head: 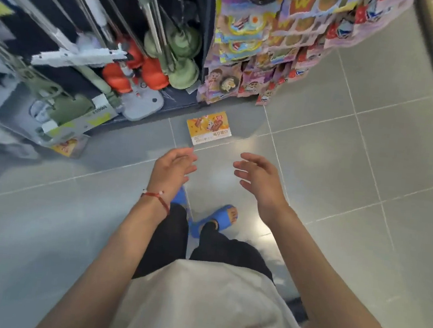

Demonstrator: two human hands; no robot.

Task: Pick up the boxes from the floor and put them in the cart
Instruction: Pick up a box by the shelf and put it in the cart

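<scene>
Orange box (209, 128) on floor (326, 160) just beyond the empty, slack-fingered hands, left (173, 168) and right (261, 178)

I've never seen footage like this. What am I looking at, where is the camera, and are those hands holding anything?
There is no machine here. A person wears one wide-angle camera on the head, so you look down along their arms to the grey tiled floor. The wide lens is why the shelves seem to lean.

The left hand, with a red string bracelet at the wrist, and the right hand are both open, with relaxed fingers, and hold nothing. They reach forward side by side, with a gap between them.

Just beyond them an orange and yellow box lies flat on the tiles, untouched. To the left stands a rack of mops, and ahead hang colourful packets. The blue sandals are on the person's own feet. No cart is plainly in view.
</scene>
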